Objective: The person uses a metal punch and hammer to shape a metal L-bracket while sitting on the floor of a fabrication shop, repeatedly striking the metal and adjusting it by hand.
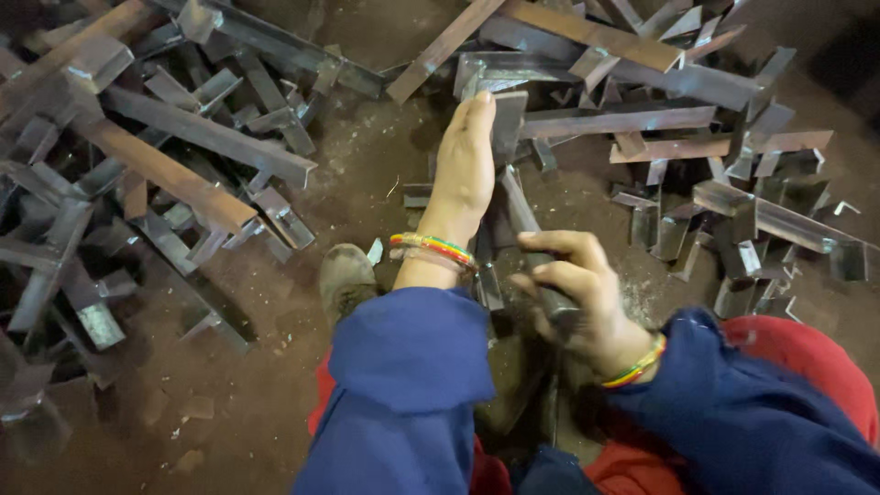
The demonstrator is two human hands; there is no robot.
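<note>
a single view, from a camera worn on the person's head, looking steeply down and slightly forward. it sits close above the blue sleeves [412, 367] and both hands, which fill the lower middle. farther out it takes in the dirt floor [367, 165] and the heaps of steel bars [183, 174] left and right.

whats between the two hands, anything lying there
In the head view, a long narrow metal bar runs between the left hand and the right hand. The right hand grips its near end; dirt floor surrounds it.
</note>
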